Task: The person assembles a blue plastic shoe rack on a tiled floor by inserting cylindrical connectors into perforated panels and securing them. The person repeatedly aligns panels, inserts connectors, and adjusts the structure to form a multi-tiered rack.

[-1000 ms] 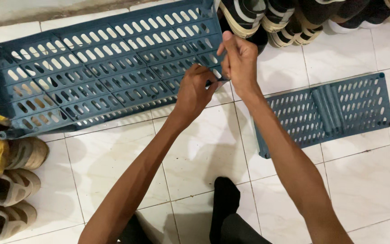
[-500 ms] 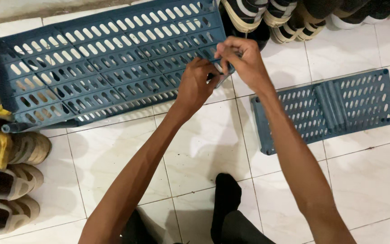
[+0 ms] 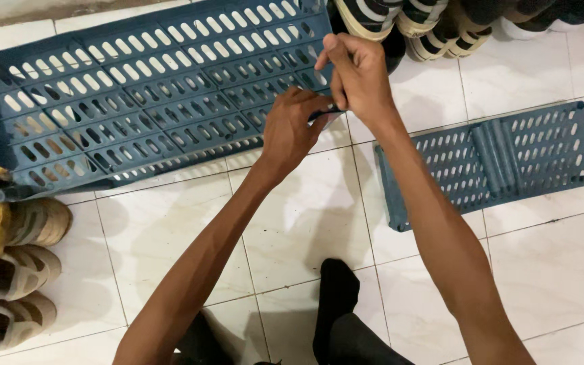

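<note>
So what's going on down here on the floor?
A person is working at the right end of a large blue slotted plastic shelf panel lying on the white tiled floor. The left hand and the right hand meet at that panel's corner, both closed on it. A smaller matching panel lies to the right, carrying blue tubes. Shoes sit nearby.

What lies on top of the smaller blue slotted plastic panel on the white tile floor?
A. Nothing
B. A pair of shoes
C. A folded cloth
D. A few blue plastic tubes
D: a few blue plastic tubes lie side by side across the smaller blue slotted plastic panel.
</note>
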